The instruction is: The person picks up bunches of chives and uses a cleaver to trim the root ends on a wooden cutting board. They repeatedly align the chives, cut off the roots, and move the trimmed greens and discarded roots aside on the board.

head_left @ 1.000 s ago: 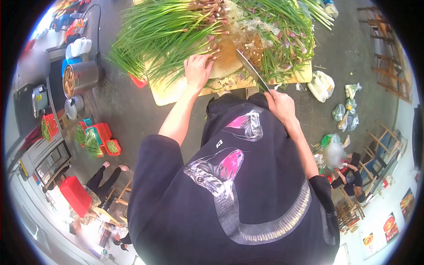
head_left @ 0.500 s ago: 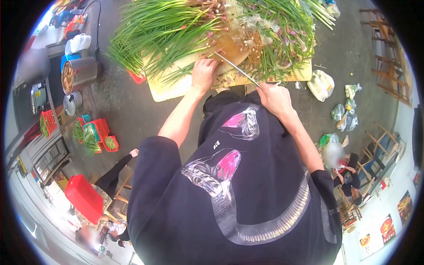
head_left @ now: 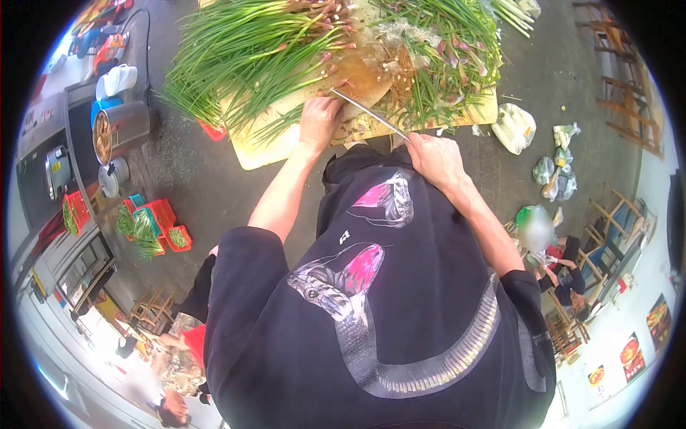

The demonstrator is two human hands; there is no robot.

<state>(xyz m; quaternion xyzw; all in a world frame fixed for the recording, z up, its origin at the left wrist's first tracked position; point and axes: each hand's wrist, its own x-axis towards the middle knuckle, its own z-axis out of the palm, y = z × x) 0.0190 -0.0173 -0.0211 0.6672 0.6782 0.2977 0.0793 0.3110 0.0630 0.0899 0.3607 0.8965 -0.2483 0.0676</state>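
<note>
On the pale wooden cutting board (head_left: 261,151), the left hand (head_left: 319,118) presses flat, fingers together, on long green scallion stalks (head_left: 243,53). Just to its right, the right hand (head_left: 434,159) is clamped on a long steel knife (head_left: 368,113), whose blade slants toward the left hand, nearly touching it.

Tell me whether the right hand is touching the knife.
Touching. The head view shows the right hand closed around the handle of the knife, blade over the cutting board.
</note>
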